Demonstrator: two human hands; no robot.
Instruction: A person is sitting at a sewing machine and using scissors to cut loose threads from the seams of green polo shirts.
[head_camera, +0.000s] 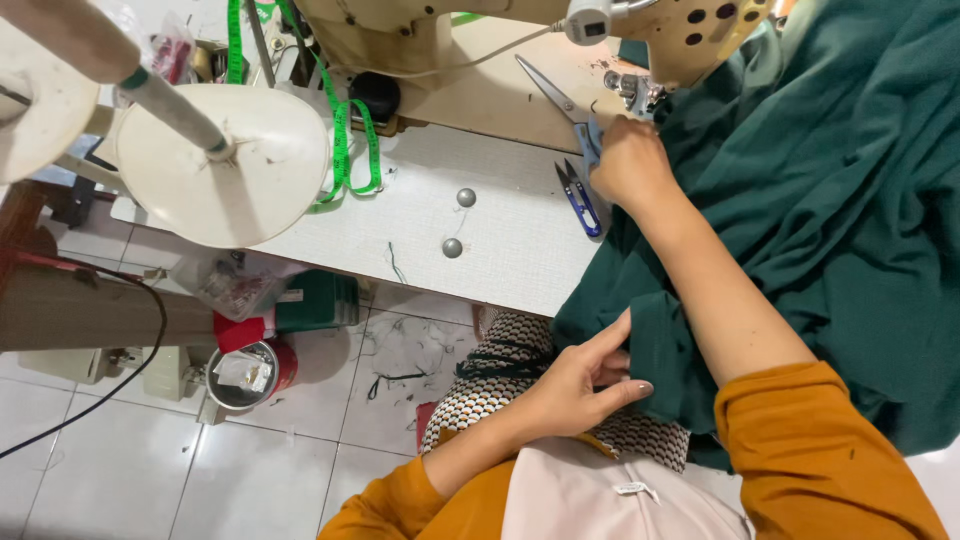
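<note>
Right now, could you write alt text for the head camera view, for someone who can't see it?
A person in orange sleeves sews dark green fabric: right hand at the sewing machine's needle, left hand pinching the fabric at the lap. Scissors and blue thread snips lie on the white table.

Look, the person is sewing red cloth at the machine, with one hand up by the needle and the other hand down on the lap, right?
Not quite: the cloth is dark green, not red, as the head view shows. The rest holds: the right hand is up by the needle of the sewing machine, and the left hand is down at the lap, touching the cloth's edge.
</note>
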